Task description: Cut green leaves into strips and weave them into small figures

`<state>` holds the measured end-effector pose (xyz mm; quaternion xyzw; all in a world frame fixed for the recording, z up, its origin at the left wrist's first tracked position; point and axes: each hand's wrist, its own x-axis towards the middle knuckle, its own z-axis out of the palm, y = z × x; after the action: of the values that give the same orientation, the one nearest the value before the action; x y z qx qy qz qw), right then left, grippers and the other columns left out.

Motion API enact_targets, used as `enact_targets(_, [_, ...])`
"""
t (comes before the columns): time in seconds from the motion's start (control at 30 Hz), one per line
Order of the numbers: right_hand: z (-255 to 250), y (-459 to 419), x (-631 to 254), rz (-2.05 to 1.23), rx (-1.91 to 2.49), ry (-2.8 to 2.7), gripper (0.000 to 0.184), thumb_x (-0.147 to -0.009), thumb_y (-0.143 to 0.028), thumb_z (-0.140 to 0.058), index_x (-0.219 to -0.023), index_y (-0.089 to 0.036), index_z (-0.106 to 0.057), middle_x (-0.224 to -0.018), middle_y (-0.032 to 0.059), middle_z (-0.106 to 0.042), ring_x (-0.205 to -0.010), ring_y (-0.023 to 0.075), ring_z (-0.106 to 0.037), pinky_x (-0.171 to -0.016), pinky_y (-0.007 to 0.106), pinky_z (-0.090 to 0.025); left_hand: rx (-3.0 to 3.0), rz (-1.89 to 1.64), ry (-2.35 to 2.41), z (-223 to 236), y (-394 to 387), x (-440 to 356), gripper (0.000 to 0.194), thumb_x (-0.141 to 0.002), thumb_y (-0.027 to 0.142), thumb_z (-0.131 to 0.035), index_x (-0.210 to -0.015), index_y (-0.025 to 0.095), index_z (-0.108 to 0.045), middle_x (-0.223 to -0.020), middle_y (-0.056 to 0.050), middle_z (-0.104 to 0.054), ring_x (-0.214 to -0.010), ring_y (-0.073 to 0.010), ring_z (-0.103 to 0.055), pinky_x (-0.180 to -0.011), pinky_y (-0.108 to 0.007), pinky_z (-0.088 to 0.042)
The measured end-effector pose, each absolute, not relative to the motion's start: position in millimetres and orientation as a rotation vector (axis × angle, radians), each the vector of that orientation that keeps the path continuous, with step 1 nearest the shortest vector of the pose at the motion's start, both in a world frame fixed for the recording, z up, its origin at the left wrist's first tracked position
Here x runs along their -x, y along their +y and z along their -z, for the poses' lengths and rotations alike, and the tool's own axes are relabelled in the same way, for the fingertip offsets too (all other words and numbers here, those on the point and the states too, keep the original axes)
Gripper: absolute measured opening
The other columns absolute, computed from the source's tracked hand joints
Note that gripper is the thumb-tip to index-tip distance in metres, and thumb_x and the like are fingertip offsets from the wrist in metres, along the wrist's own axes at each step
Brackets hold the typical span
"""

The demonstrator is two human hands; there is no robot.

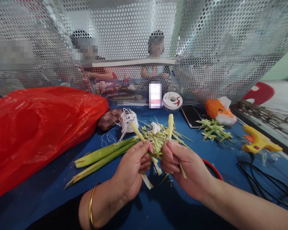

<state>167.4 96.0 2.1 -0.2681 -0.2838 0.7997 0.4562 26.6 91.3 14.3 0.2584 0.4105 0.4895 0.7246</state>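
My left hand [136, 163] pinches a pale yellow-green leaf strip [137, 131], whose tip points up and to the left. Upright in my right hand [179, 159] is another strip, a folded yellow leaf piece [170, 124], with its tail showing below the fist. Both hands are closed and close together, though apart. Just beyond them lies a heap of cut leaf scraps [158, 137] with a crumpled white tissue [155, 127] on top. Long green stalks [98, 156] rest left of my left hand. Fingers hide the middle of each strip.
A red plastic bag [38, 131] covers the left side. Behind the stalks are white string [129, 120] and a checkered pouch [109, 119]. A ribbon spool [172, 101], phone [191, 115], tissue pack [220, 111] and yellow glue gun [261, 142] stand right. Two people sit beyond the perforated screen [124, 32].
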Motion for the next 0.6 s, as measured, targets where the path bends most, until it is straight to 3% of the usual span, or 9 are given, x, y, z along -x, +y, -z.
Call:
enact_targets(0.17, [-4.4, 98.2, -167.8, -1.988, 0.642, -0.686, 0.037, -0.088, -0.035, -0.059, -0.057, -0.016, -0.051, -0.051, -0.0072, -0.029, -0.045, 0.0068, -0.022, -0.047, 0.022, -0.023, -0.574, -1.083, 0.924, -13.3, 93.6, -24.9, 0.029, -0.076, 0.036, -0.069, -0.066, 0.017, -0.051, -0.046, 0.01, -0.025, -0.041, -0.0027, -0.014, -0.04, -0.016, -0.011])
enact_targets(0.27, [-9.6, 102.1, -170.3, -1.99, 0.658, -0.671, 0.03, -0.086, -0.034, -0.062, -0.063, -0.016, -0.057, -0.051, -0.0077, -0.031, -0.045, 0.0059, -0.024, -0.046, 0.021, -0.025, -0.679, -1.077, 0.95, -13.6, 96.5, -21.0, 0.027, -0.079, 0.042, -0.067, -0.075, 0.016, -0.059, -0.045, 0.01, -0.029, -0.041, -0.003, -0.017, -0.04, -0.016, -0.013])
enact_targets(0.37, [-14.2, 106.4, -173.6, -1.923, 0.736, -0.743, 0.021, -0.085, -0.034, -0.064, -0.076, -0.015, -0.066, -0.05, -0.0075, -0.039, -0.042, 0.0044, -0.027, -0.044, 0.02, -0.024, -0.87, -0.991, 0.972, -15.4, 97.9, -16.7, 0.039, -0.081, 0.052, -0.061, -0.087, 0.014, -0.067, -0.044, 0.007, -0.039, -0.039, -0.0038, -0.027, -0.039, -0.016, -0.018])
enact_targets(0.47, [-15.5, 109.8, -176.6, -1.787, 0.851, -0.903, 0.025, -0.085, -0.038, -0.063, -0.081, -0.015, -0.071, -0.053, -0.0047, -0.05, -0.04, 0.0036, -0.027, -0.042, 0.021, -0.019, -1.014, -0.824, 0.971, -17.4, 97.7, -14.3, 0.042, -0.079, 0.054, -0.062, -0.088, 0.013, -0.069, -0.049, 0.002, -0.053, -0.04, -0.0063, -0.042, -0.04, -0.017, -0.03])
enact_targets(0.6, [-13.1, 113.6, -179.1, -1.594, 0.975, -1.118, 0.025, -0.084, -0.039, -0.065, -0.079, -0.017, -0.074, -0.051, -0.0047, -0.047, -0.045, 0.0062, -0.031, -0.046, 0.023, -0.023, -1.027, -0.691, 0.979, -18.4, 98.0, -14.4, 0.039, -0.083, 0.05, -0.06, -0.087, 0.013, -0.069, -0.056, -0.001, -0.062, -0.042, -0.0075, -0.05, -0.044, -0.018, -0.037])
